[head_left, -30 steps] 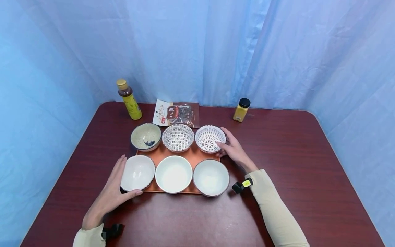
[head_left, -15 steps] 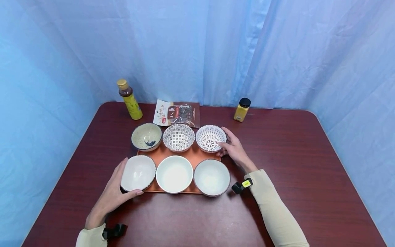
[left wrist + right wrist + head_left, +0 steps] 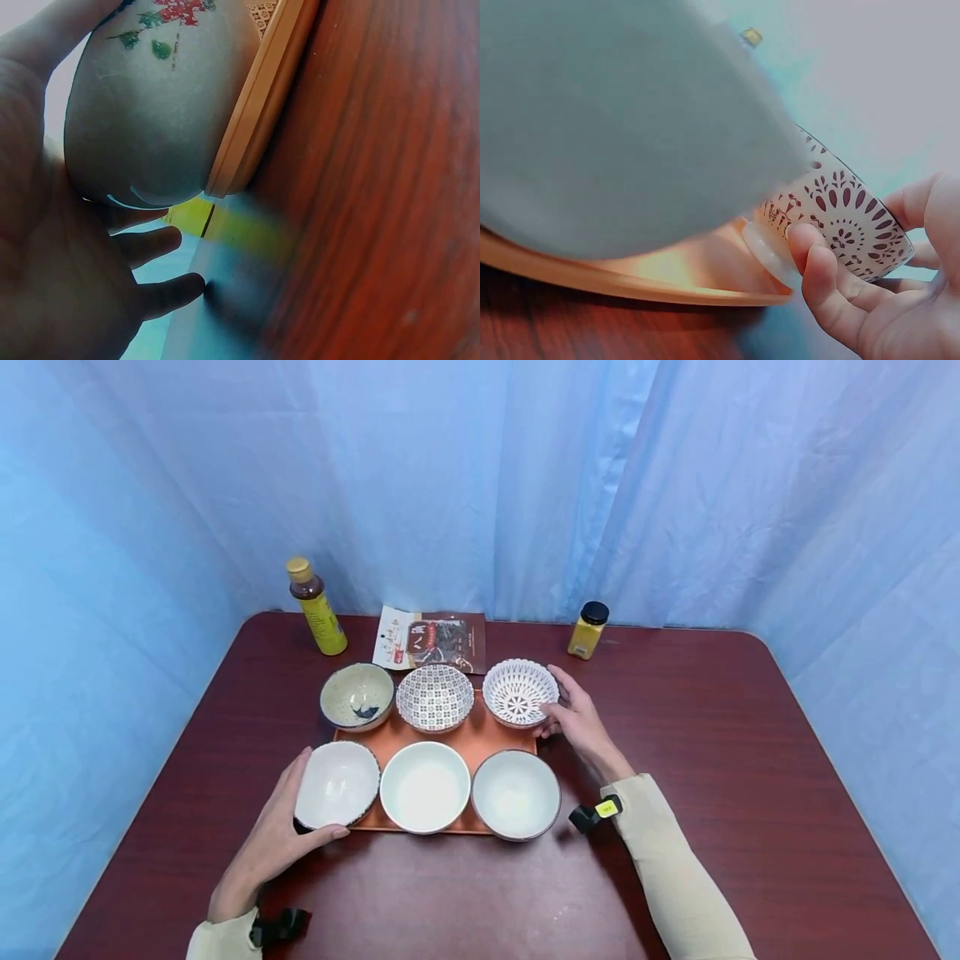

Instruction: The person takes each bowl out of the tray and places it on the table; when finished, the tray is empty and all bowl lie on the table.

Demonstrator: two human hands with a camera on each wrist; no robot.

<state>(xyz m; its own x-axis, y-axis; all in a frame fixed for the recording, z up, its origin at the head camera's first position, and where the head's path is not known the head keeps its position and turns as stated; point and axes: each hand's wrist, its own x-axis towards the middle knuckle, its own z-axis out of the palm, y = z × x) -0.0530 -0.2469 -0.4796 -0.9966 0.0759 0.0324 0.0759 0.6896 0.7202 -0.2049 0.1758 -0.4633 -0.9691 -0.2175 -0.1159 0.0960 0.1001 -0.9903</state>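
Note:
Around the white-inside bowl [image 3: 339, 785] at the front left, my left hand [image 3: 272, 835] spans its rim with thumb in front and fingers behind. The left wrist view shows its outside [image 3: 150, 112] with red flowers and green leaves; several fingers [image 3: 172, 295] stick out straight beneath. My right hand [image 3: 583, 722] grips a white bowl with a radiating pattern [image 3: 517, 692] at the back right, thumb on the near side. The right wrist view shows this bowl [image 3: 847, 217] tilted, its foot by the tray's edge; contact there is unclear. Both bowls stand at corners of the orange tray [image 3: 480, 739].
Also on the tray are a bird-marked bowl [image 3: 357, 695], a tile-patterned bowl [image 3: 435, 697], a pale bowl [image 3: 425, 787] and a dark-rimmed bowl [image 3: 516, 795]. Behind stand a bottle [image 3: 321, 610], a packet [image 3: 431, 642] and a black-lidded jar [image 3: 588, 631].
My right hand and the radiating-pattern bowl have shifted slightly right and away, widening the gap to the tile-patterned bowl. My left hand stays at its bowl.

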